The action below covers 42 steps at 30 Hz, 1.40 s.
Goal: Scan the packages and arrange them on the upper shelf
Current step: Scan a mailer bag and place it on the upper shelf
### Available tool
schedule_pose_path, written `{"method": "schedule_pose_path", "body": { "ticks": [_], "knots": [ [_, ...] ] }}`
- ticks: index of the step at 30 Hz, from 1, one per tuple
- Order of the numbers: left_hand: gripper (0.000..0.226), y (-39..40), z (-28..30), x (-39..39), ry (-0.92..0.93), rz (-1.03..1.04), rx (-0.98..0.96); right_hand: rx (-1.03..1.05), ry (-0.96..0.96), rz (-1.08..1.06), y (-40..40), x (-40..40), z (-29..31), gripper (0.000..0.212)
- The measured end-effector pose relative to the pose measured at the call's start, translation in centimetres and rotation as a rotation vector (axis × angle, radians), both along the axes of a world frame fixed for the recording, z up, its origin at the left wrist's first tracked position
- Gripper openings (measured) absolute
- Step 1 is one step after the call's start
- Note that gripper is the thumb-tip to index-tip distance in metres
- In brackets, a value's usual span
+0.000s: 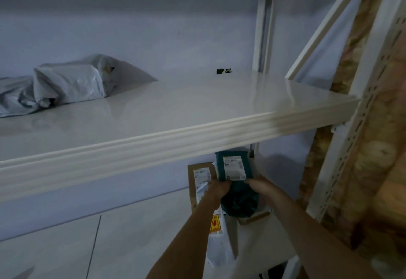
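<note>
A teal plastic package (238, 199) with a white label (234, 167) sits on the lower shelf (136, 241), under the upper shelf's front edge. My left hand (218, 187) grips its left side and my right hand (260, 187) grips its right side. A brown cardboard box (198, 173) with a white label lies just left of it, and a white mailer (217, 241) with an orange sticker lies beneath my left forearm. The upper shelf (175, 107) carries grey plastic mailers (66, 83) at its back left. No scanner is visible.
White perforated rack uprights (360, 125) and a diagonal brace (325, 26) stand at the right, with a brownish patterned surface behind them. A small dark object (223, 71) sits at the upper shelf's back edge. The wall behind is pale.
</note>
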<state>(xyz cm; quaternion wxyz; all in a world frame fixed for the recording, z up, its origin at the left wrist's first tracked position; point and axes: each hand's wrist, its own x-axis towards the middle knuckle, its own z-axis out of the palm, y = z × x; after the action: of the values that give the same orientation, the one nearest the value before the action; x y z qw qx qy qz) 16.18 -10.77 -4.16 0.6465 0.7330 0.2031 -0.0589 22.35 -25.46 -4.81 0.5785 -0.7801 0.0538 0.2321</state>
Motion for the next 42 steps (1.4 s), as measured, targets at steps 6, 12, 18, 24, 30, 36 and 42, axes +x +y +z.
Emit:
{"method": "schedule_pose_path", "body": {
  "ticks": [6, 12, 18, 24, 30, 36, 42],
  "knots": [
    [0.035, -0.4, 0.3, 1.0, -0.013, -0.049, 0.036, 0.119, -0.096, -0.206, -0.4, 1.5, -0.1, 0.073],
    [0.050, 0.4, 0.9, 0.2, -0.041, 0.130, -0.263, 0.307, -0.051, -0.132, -0.8, -0.6, 1.8, 0.029],
    [0.061, 5.3, 0.8, -4.3, -0.043, 0.067, -0.377, 0.457, 0.157, 0.185, 0.6, -4.0, 2.1, 0.037],
    [0.059, 9.8, 0.6, -11.7, -0.104, -0.021, -0.464, 0.502, 0.258, 0.383, 5.7, -8.9, 2.0, 0.035],
    [0.080, 15.7, 0.8, -19.6, -0.081, 0.030, -0.322, 0.501, 0.240, 0.478, 12.0, -15.5, 1.8, 0.040],
    [0.053, 20.8, 0.1, -29.5, -0.039, 0.243, -0.233, 0.483, 0.212, 0.544, 19.2, -23.3, 0.9, 0.050],
    [0.039, 26.3, -1.1, -40.1, -0.006, 0.409, -0.152, 0.416, 0.210, 0.674, 26.3, -31.7, -0.4, 0.055]
  ]
}}
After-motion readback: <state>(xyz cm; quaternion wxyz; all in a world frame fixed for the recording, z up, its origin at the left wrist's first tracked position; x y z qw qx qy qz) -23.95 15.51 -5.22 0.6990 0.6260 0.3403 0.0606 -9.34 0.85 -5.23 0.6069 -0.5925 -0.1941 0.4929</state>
